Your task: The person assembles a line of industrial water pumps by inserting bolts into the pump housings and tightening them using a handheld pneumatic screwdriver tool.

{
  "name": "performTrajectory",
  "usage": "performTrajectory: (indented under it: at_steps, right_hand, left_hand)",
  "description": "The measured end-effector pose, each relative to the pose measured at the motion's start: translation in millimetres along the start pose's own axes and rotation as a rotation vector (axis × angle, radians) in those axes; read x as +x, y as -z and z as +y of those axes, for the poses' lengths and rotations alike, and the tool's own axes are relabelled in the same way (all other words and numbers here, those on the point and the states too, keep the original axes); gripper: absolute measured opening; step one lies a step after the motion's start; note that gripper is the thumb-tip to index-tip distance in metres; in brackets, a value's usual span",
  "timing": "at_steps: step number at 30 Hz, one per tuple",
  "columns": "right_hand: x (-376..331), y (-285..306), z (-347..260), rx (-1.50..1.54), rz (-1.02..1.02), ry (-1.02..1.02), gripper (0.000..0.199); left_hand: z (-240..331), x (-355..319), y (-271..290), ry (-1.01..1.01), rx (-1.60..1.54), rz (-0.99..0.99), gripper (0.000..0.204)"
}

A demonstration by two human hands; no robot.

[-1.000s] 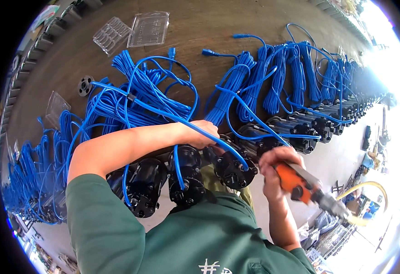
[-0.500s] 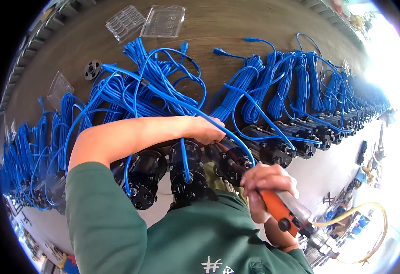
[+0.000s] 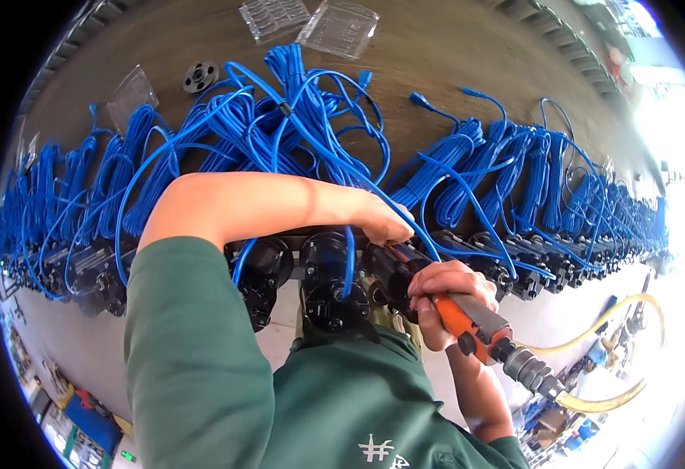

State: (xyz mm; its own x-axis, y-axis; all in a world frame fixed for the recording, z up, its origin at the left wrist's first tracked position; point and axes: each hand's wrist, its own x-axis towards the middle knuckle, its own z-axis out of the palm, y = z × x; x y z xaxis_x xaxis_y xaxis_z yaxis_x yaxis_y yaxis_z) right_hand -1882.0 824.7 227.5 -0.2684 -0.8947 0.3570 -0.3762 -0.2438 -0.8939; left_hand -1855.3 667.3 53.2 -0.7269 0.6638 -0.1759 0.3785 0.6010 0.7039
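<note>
A row of black cylindrical motor-like units with blue cables runs along the bench's near edge. My left arm reaches across the row, and my left hand [image 3: 385, 221] lies with bent fingers at the far end of one black unit [image 3: 389, 270]. What those fingertips grip is hidden. On the near side of that unit, my right hand [image 3: 453, 291] is wrapped round an orange and grey air tool [image 3: 468, 319]. The tool's working end points at the unit, mostly covered by my fingers. A blue cable [image 3: 358, 173] passes over my left hand. Another black unit [image 3: 328, 273] stands just left.
Bundled blue cables [image 3: 440, 160] lie along the brown bench [image 3: 428, 47]. Two clear plastic trays [image 3: 338, 28] and a black round disc [image 3: 200, 76] rest farther back. A yellow air hose [image 3: 646, 344] loops from the tool at right.
The head view has shifted, so the bench and cables appear farther right. My right hand has brought the air tool nearer the black unit. My left hand stays at the unit's far end.
</note>
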Motion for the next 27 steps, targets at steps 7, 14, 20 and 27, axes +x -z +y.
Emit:
performTrajectory:
  at_steps: [7, 14, 20, 27]
  right_hand:
    - [-12, 1, 11, 0.128, 0.043, -0.079, 0.027]
    - [-12, -1, 12, 0.177, 0.026, -0.089, 0.027]
    - [-14, -4, 14, 0.246, 0.085, -0.092, 0.028]
    - [-17, -7, 11, 0.153, 0.069, -0.061, 0.028]
  left_hand:
    - [12, -6, 18, 0.023, 0.012, -0.045, 0.010]
    - [17, -6, 22, 0.020, -0.039, -0.080, 0.010]
    - [17, 5, 15, 0.060, 0.055, -0.102, 0.008]
    - [15, -6, 6, 0.007, 0.048, -0.048, 0.012]
